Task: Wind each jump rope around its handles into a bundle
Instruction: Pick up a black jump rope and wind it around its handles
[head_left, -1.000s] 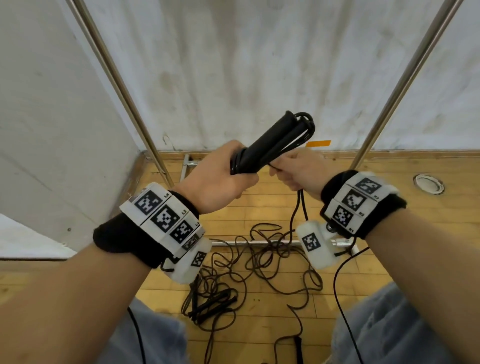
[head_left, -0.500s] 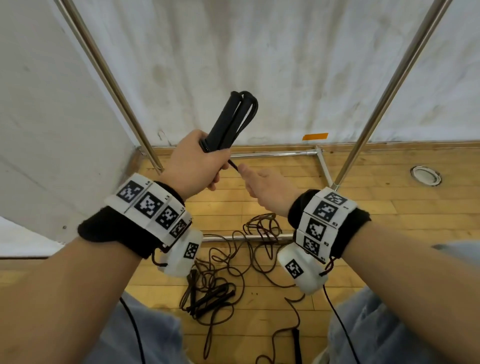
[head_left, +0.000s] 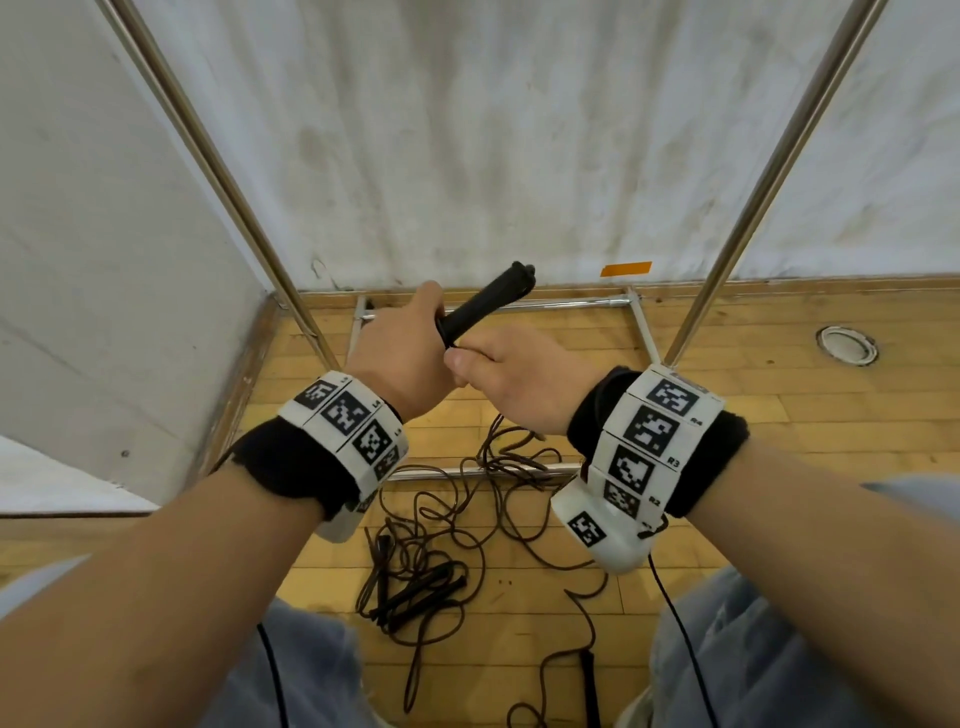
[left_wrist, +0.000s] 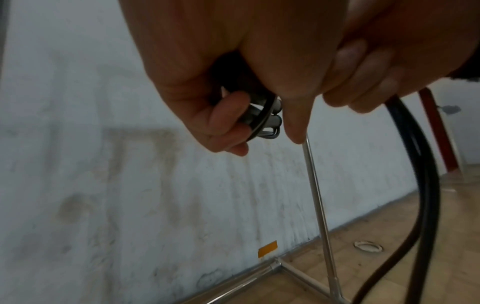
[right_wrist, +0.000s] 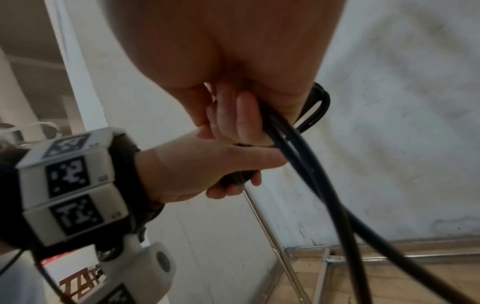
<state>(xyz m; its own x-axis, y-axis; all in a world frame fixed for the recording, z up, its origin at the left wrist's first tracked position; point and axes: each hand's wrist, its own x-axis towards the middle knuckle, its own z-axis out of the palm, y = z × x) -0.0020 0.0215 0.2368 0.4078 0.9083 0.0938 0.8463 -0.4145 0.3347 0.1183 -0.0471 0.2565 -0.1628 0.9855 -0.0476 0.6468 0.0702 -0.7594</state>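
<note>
My left hand (head_left: 402, 358) grips a pair of black jump rope handles (head_left: 485, 306) held together, pointing up and to the right. Their ends (left_wrist: 267, 121) show below its curled fingers (left_wrist: 228, 125) in the left wrist view. My right hand (head_left: 511, 379) sits just right of it, fingers curled round the black cord (right_wrist: 298, 156) close under the handles. The cord (left_wrist: 420, 164) hangs down from that hand toward the floor. A cord loop (right_wrist: 318, 109) pokes out past the right hand. More rope (head_left: 431, 551) and other black handles (head_left: 421, 592) lie tangled on the wooden floor.
Two slanted metal poles (head_left: 228, 192) (head_left: 769, 192) and a low metal frame (head_left: 566, 304) stand by the white wall. Another handle (head_left: 589, 680) lies near my right knee. A round floor fitting (head_left: 847, 345) sits far right. An orange tape mark (head_left: 626, 268) is on the wall base.
The handles swung from pointing right to upright and back to a low right tilt. My right hand circled down and returned beside the left hand with the cord.
</note>
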